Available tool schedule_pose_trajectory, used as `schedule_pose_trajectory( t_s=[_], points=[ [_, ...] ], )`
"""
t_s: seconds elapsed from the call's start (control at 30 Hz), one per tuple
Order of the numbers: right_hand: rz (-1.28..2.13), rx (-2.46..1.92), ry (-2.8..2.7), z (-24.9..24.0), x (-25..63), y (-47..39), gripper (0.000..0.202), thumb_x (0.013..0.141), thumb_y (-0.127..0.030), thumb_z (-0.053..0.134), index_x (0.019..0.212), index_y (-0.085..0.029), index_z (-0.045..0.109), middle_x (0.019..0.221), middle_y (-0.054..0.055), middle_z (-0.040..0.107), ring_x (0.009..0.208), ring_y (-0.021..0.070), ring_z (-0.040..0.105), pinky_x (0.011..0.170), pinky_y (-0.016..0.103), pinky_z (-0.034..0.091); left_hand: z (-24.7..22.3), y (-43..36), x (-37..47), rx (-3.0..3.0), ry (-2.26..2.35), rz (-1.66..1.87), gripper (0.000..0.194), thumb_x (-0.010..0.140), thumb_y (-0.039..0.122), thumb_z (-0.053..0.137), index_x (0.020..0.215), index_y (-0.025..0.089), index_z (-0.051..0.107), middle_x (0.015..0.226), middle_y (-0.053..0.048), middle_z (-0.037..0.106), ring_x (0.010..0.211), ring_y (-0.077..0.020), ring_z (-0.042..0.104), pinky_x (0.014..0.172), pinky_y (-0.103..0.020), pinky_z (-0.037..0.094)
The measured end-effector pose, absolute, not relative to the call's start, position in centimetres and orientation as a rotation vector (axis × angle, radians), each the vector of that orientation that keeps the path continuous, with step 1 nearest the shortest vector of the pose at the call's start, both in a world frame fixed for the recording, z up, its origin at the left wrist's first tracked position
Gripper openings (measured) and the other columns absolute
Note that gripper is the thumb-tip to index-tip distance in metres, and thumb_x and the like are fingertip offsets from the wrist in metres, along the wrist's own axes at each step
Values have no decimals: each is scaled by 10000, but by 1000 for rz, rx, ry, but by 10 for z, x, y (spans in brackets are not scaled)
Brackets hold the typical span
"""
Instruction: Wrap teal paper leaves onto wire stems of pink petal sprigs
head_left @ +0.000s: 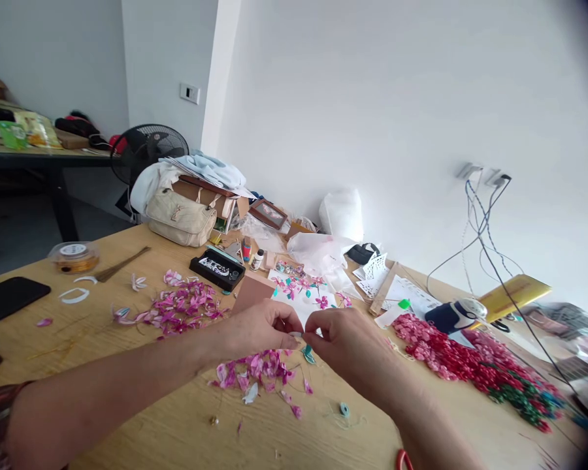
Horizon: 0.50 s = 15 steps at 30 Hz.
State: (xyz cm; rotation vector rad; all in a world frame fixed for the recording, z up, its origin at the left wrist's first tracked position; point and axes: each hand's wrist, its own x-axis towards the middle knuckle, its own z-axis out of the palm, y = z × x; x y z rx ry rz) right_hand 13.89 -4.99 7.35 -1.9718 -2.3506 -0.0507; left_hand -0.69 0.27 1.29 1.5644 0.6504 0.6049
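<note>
Over the middle of the table, my left hand (267, 326) and my right hand (340, 336) meet at the fingertips, both closed in a pinch. Between them a small whitish piece (295, 334) shows, too small to make out fully. Pink and magenta petals (264, 369) lie loose just below my hands. A bigger heap of such petals (189, 301) is left of them. Behind my hands, finished-looking pink flowers with teal leaves (322, 301) rest on a white sheet (287, 303). A small teal piece (308, 354) lies beneath my right fingers.
A black box (218, 267) of small parts and a little bottle (257, 260) stand behind. At right lie red and pink flower bunches (451, 346) and a blue-and-white device (455, 314). A teal thread spool (343, 409) is in front; a wire spool (73, 256) and phone (12, 300) are left.
</note>
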Motion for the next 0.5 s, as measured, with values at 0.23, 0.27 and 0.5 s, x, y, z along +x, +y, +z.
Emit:
schedule_pose_trajectory(
  t_s=[0.23, 0.27, 0.5],
  points=[
    [-48, -1972, -2340, 65, 137, -48, 200, 735, -178, 507, 608, -231, 651, 518, -22, 609, 493, 106, 495, 469, 233, 216, 4, 2, -2, 1625, 764, 713, 80, 672, 161, 569, 693, 117, 633, 561, 51, 487, 537, -73, 407, 486, -173, 293],
    [-65, -1981, -2337, 64, 136, -48, 200, 735, -172, 506, 614, -231, 654, 531, -17, 620, 504, 112, 508, 471, 234, 221, 3, 2, -2, 1631, 772, 714, 84, 672, 157, 568, 692, 117, 639, 560, 50, 491, 537, -73, 411, 489, -172, 299],
    [-150, -2019, -2365, 59, 131, -50, 227, 745, -128, 474, 630, -208, 652, 606, 22, 663, 575, 152, 572, 492, 234, 265, 0, 4, -5, 1764, 835, 747, 140, 685, 210, 566, 713, 121, 672, 588, 29, 534, 579, -101, 465, 537, -191, 333]
  ],
)
